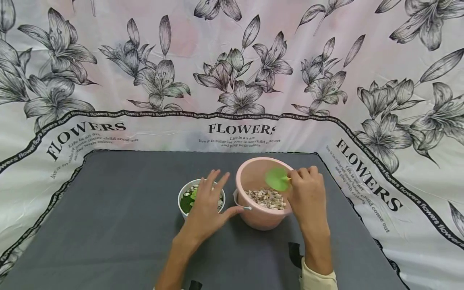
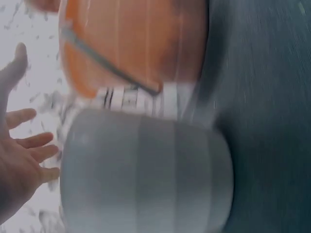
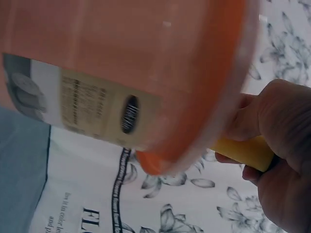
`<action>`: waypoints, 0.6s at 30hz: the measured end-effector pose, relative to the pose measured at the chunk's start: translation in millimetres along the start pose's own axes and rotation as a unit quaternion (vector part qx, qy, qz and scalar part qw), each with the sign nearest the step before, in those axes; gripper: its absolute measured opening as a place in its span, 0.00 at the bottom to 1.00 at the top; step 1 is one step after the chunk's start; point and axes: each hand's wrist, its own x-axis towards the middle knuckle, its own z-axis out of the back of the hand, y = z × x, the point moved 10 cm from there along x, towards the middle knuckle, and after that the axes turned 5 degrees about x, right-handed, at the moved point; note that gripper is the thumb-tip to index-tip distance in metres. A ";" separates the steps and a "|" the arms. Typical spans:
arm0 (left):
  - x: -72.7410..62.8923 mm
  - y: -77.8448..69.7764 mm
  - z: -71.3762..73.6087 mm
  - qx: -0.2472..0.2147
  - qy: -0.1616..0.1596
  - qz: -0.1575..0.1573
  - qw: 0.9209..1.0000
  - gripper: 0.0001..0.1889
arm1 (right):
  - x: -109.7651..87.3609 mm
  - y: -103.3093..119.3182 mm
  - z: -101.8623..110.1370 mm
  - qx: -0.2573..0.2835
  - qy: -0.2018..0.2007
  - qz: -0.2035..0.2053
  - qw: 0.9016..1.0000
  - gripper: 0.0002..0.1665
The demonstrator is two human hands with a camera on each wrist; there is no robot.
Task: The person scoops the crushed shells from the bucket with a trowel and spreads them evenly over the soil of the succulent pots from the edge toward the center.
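A pink bucket (image 1: pixel 266 215) with a thin handle holds pebbles (image 1: pixel 266 198). My right hand (image 1: pixel 308 191) grips the yellow handle (image 3: pixel 245 151) of a small trowel, whose green blade (image 1: pixel 277 179) is over the bucket's opening. Left of the bucket stands a white pot (image 2: pixel 146 170) with a small green plant, moss and pale stones inside, partly covered by my hand in the head view. Fingers spread, my left hand (image 1: pixel 206 205) hovers above the pot, its thumb near the bucket's handle. In the left wrist view, that hand (image 2: pixel 22 160) shows straight fingers beside the pot's rim.
Both containers stand on a dark grey tabletop (image 1: pixel 108 221). A white cloth with printed flowers and lettering (image 1: pixel 239 133) hangs behind and along the sides. A printed label (image 3: pixel 92 107) is on the bucket's side.
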 end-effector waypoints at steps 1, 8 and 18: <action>2.7 -4.4 -5.6 -0.003 0.005 -0.003 1.000 0.46 | 0.1 -0.2 -7.3 -0.005 0.011 0.003 1.000 0.16; 7.1 -16.2 -31.8 -0.024 0.032 0.025 0.999 0.32 | -3.7 -9.2 -45.3 -0.029 0.109 -0.029 0.993 0.09; 8.8 -15.1 -34.2 -0.037 0.023 0.033 0.999 0.32 | -1.2 -20.3 -62.0 0.084 0.178 -0.132 0.972 0.25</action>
